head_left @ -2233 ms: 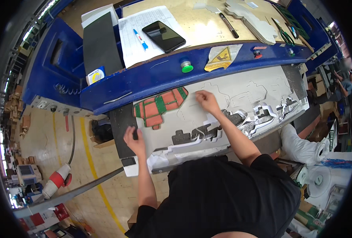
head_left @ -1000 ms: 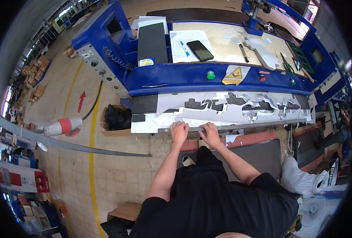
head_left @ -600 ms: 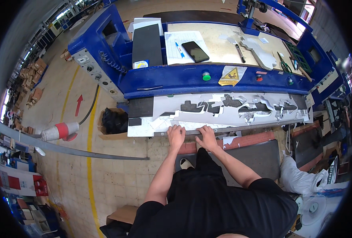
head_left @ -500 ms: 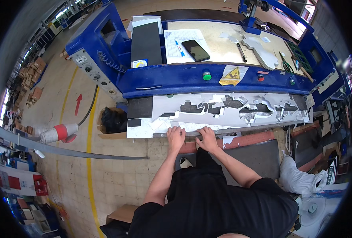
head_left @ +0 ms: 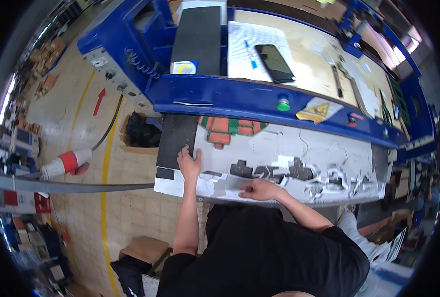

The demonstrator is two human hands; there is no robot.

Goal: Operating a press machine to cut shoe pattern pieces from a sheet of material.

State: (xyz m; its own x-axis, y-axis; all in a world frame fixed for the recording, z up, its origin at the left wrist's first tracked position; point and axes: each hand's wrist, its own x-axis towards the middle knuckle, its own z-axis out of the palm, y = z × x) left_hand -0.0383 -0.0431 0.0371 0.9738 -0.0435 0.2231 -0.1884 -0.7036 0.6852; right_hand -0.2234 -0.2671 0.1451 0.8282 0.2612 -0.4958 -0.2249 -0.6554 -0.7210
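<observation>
My left hand is open with its fingers spread, at the left edge of a large pale grey sheet, beside a dark board. My right hand reaches leftward over the front strip of cut-out waste; its fingers look parted, with nothing plainly held. Near its fingertips lies a grey scrap. Along this strip run irregular holes with dark material showing through. Behind my hands, a red and green shaped piece rests on the sheet, partly hidden under the blue beam.
The blue machine beam crosses behind the work surface, with a green button on it. On top are a phone, a pen and paper. A hanging cable with a red and white connector is at left.
My hands have moved from the front edge onto the work surface, the left one farther forward. The view has shifted; the pale sheet and the red and green piece now show behind the waste strip.
</observation>
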